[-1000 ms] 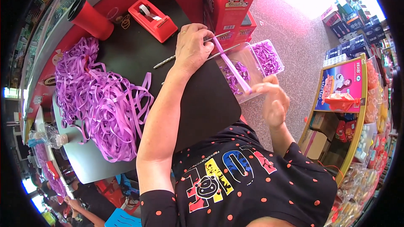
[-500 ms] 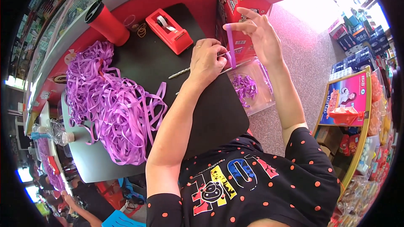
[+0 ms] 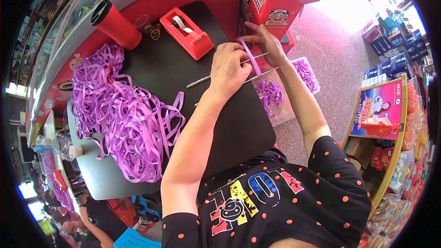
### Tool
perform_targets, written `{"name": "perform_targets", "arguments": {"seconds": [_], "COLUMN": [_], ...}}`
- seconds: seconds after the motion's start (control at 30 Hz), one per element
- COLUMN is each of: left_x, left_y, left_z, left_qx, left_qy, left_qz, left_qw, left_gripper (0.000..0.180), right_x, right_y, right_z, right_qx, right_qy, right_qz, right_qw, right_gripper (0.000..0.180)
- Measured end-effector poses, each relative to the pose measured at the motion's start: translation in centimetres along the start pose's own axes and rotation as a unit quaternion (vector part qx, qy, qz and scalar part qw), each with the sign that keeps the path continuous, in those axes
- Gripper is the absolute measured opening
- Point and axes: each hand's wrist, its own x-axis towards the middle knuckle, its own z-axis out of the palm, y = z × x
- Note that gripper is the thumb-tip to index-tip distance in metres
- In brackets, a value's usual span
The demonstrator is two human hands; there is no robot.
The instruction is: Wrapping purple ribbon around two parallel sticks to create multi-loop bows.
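Observation:
A strip of purple ribbon [image 3: 251, 57] stands up at the table's right edge, beside two thin metal rods [image 3: 198, 81] that stick out past that edge. My left hand [image 3: 229, 70] lies over the rods, its fingers curled in on the ribbon. At the strip's upper end is my right hand [image 3: 266, 45], thumb and a finger closed on it and the other fingers bent away. A large tangled heap of purple ribbon [image 3: 133, 128] covers the left of the black tabletop [image 3: 239, 131]. Exactly how the strip runs under my left fingers is hidden.
A red tape dispenser [image 3: 187, 34], rubber bands [image 3: 155, 31] and a red tumbler [image 3: 117, 25] stand along the table's back. Below the right edge, a clear plastic box [image 3: 281, 118] holds small purple ribbon pieces. Red cartons [image 3: 278, 4] stand beyond. Another person's arm [image 3: 94, 227] shows at lower left.
My right hand has come left and inward, toward my left hand, and its fingers have folded over the strip's upper end. The strip now leans left. The view has shifted slightly.

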Motion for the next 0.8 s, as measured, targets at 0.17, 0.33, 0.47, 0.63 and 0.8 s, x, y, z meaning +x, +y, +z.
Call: {"name": "perform_targets", "arguments": {"seconds": [0.17, 0.33, 0.47, 0.63, 0.8], "left_x": [0.0, -0.1, -0.1, 0.4, 0.7], "left_y": [0.3, 0.2, 0.4, 0.0, 0.9], "left_z": [0.1, 0.1, 0.1, -0.4, -1.0], "left_qx": [0.006, 0.006, 0.018, -0.001, -0.249], "left_qy": [0.0, -0.005, 0.008, -0.009, -0.014], "left_qz": [0.001, -0.005, 0.005, 0.006, -0.21], "left_qw": [1.0, 1.0, 1.0, 1.0, 0.945], "left_gripper": [0.017, 0.016, 0.016, 0.025, 0.025], "right_x": [-2.7, -8.8, -13.2, -15.6, -15.7], "right_y": [3.5, 3.7, 4.1, 0.8, -0.8], "right_z": [-1.2, 0.6, 2.5, 5.5, 5.9], "right_qx": [-0.115, -0.14, -0.136, -0.104, -0.118], "right_qy": [0.025, 0.101, 0.131, 0.157, 0.14], "right_qz": [-0.065, -0.064, -0.083, -0.076, -0.054], "right_qw": [0.991, 0.983, 0.978, 0.979, 0.982], "right_gripper": [0.051, 0.039, 0.025, 0.018, 0.017]}}
